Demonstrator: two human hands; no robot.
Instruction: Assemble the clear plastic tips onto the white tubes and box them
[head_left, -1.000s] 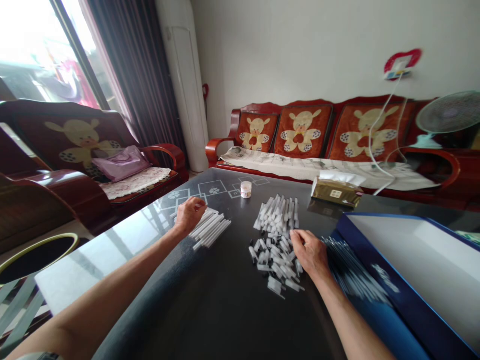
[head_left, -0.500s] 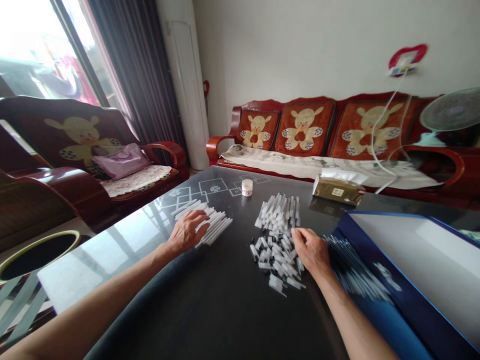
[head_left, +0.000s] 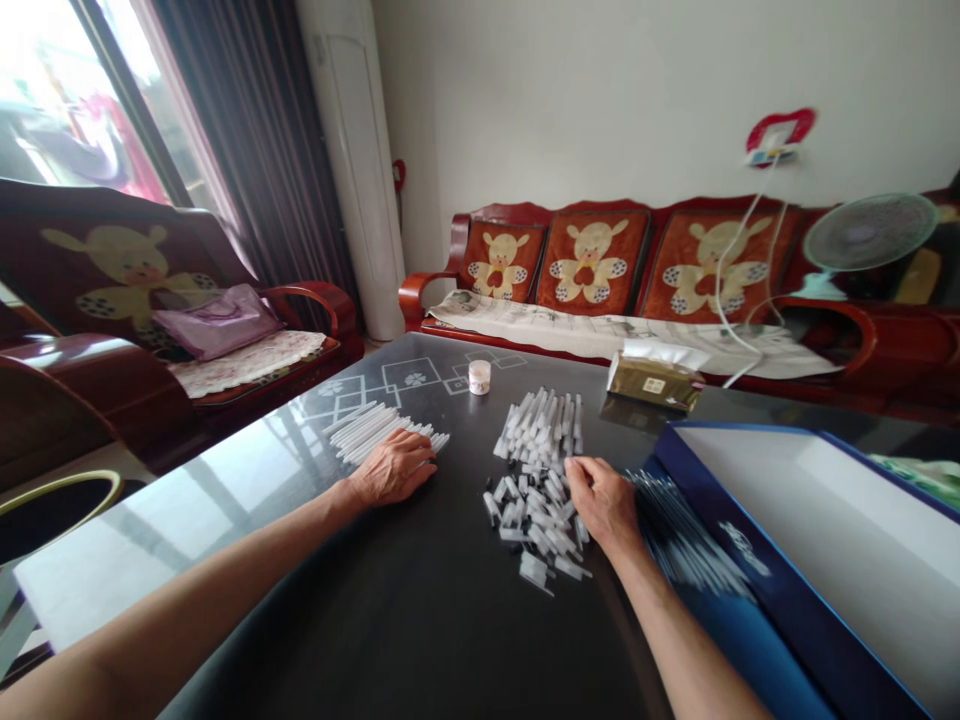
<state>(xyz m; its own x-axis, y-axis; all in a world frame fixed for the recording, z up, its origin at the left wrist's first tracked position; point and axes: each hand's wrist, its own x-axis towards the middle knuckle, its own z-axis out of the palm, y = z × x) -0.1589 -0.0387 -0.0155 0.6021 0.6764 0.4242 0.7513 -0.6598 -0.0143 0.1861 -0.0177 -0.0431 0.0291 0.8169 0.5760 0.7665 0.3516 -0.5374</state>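
Observation:
My left hand [head_left: 396, 468] lies palm down, fingers loosely stretched out, over the near right part of a row of slim white tubes [head_left: 365, 432] that look like pen barrels. Its palm is hidden. My right hand [head_left: 606, 498] is closed, thumb and forefinger together at the right edge of a heap of short, translucent white pieces [head_left: 536, 520], some with black parts, like pen caps or tips. Whatever its curled fingers hold is out of sight. Just behind that heap are longer translucent white pieces [head_left: 541, 425], gathered side by side.
Right of my right hand, many thin rods [head_left: 690, 540] lie in a blue tray or lid, beside a large blue box [head_left: 739, 520] with a white inside. A small white cup-like container [head_left: 479, 377] and a tissue box [head_left: 654, 382] stand farther back on the dark glossy table [head_left: 450, 610].
My left hand has come down from the far side of the white tubes to their near right side, its fingers flattening. The right hand stays beside the heap. The view has turned slightly right.

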